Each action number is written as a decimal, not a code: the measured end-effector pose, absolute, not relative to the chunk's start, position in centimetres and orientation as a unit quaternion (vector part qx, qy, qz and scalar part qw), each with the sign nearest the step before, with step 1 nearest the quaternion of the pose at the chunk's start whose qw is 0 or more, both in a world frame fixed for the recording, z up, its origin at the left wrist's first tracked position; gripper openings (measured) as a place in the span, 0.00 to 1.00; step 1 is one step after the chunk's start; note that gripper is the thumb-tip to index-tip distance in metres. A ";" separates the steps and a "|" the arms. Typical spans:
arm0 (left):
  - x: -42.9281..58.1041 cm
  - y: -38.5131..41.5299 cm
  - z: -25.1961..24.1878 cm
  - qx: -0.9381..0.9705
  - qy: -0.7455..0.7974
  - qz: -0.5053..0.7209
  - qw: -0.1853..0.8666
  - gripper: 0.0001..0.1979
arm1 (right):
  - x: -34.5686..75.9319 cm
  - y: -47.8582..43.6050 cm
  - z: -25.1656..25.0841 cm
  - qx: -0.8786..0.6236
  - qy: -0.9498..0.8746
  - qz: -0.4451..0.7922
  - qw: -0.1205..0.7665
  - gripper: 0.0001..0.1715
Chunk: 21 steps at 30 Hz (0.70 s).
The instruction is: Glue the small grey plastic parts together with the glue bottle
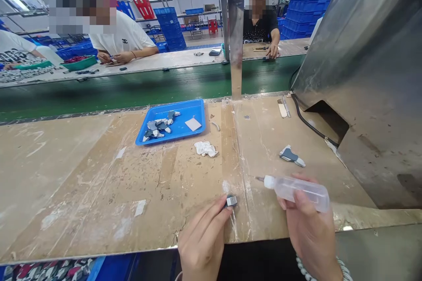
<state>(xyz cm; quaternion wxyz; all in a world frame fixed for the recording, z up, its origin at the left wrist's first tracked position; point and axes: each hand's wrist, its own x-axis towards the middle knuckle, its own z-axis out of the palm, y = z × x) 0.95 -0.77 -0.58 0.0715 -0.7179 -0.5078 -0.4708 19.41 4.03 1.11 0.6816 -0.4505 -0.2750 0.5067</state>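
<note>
My left hand is closed on a small dark and light grey plastic part, held at the front of the table; the fingers hide some of it. In my right hand lies a translucent squeeze bottle with a white cap and a thin nozzle pointing left towards the part. The nozzle tip is apart from the part. Beyond the bottle, a similar grey and white plastic piece rests on the table. A blue tray holds several such pieces and a pale square card.
Crumpled white tissue lies before the tray. A cutter-like tool sits near a black cable and a metal housing on the right. Behind a metal post runs a green conveyor belt, with people seated across it.
</note>
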 end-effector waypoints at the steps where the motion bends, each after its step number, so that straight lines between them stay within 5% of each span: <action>1: 0.9 -0.8 -0.6 -0.719 -0.508 -0.470 0.070 0.11 | 19.0 4.1 1.1 -0.448 -0.270 0.500 0.690 0.19; 14: 0.9 -0.8 -0.4 -0.718 -0.503 -0.480 0.044 0.11 | 17.7 3.2 -0.6 -0.399 -0.503 0.349 0.683 0.08; 21: 1.0 -0.8 -0.6 -0.713 -0.504 -0.484 0.060 0.09 | 18.1 3.2 -0.9 -0.410 -0.488 0.368 0.677 0.09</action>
